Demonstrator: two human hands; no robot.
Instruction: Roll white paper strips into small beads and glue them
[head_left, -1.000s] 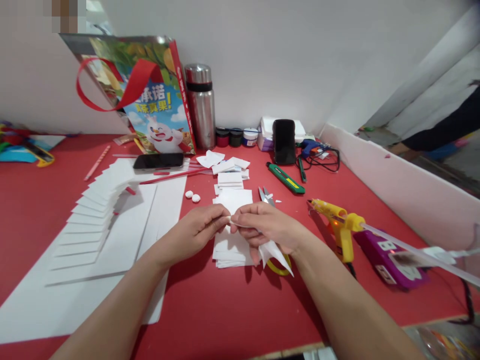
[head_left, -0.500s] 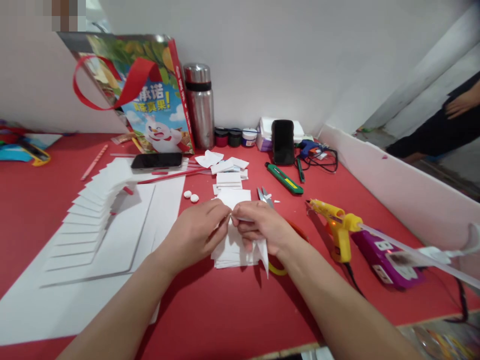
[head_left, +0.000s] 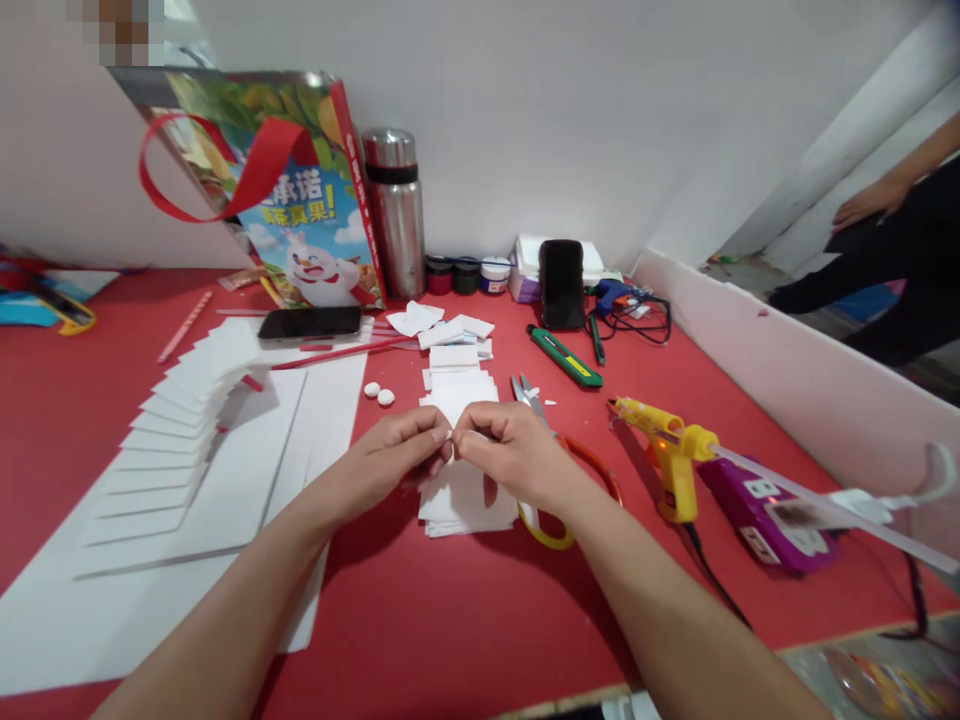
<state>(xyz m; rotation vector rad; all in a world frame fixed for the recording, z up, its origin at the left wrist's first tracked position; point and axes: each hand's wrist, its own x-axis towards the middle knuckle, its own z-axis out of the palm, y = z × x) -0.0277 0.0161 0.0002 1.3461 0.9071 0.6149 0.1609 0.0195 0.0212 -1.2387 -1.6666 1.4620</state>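
Observation:
My left hand (head_left: 394, 450) and my right hand (head_left: 517, 455) meet fingertip to fingertip above a stack of white paper pieces (head_left: 469, 505). Both are closed in a pinch on a small white scrap of paper (head_left: 451, 440), mostly hidden by the fingers. Two small white balls (head_left: 379, 393) lie left of the stack. Partly under my right wrist are scissors (head_left: 592, 465) with orange and yellow handles, their blades pointing away from me. More white paper pieces (head_left: 454, 355) lie just beyond the stack.
At left, a stepped row of folded white card (head_left: 161, 430) rests on white sheets. A yellow glue gun (head_left: 667, 450), purple power strip (head_left: 765, 515) and green cutter (head_left: 566, 357) are on the right. Behind stand a gift bag (head_left: 300, 200) and steel flask (head_left: 395, 215). Another person's hand (head_left: 870, 200) shows far right.
The larger white paper that hung below my right hand no longer shows there. My fingertips still meet, slightly lower. The person at far right has shifted.

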